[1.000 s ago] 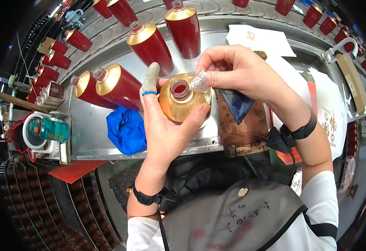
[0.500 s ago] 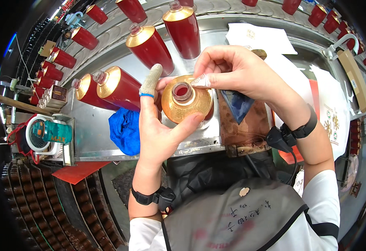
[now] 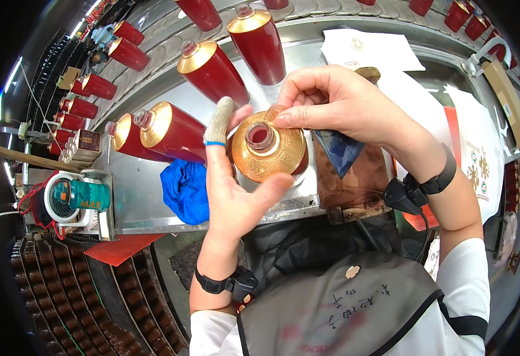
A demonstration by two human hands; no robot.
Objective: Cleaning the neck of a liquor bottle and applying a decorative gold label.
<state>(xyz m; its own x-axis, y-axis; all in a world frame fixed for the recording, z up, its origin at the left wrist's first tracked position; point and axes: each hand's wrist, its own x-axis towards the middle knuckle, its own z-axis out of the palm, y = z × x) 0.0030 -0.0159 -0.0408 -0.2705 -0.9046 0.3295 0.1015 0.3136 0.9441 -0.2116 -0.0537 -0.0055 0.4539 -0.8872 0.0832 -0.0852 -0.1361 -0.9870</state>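
My left hand [image 3: 233, 199] curves around the near-left side of a dark red bottle with a gold shoulder [image 3: 262, 165], my thumb at its front edge; I cannot tell whether that hand grips firmly. A cloth cover [image 3: 219, 121] with a blue band wraps one upright finger. The bottle stands uncapped on a metal table [image 3: 135, 213]. My right hand [image 3: 281, 113] comes in from 2 o'clock, thumb and forefinger pinched on a small patterned piece [image 3: 275, 110] against the gold shoulder, beside the neck.

Around this bottle, two red bottles [image 3: 174, 133] lean at 9 o'clock, another [image 3: 217, 74] is at 11, and another [image 3: 261, 50] at 12. A crumpled blue cloth [image 3: 184, 191] lies at 8, a brown board [image 3: 349, 184] at 4, and white paper [image 3: 384, 53] between 1 and 2.
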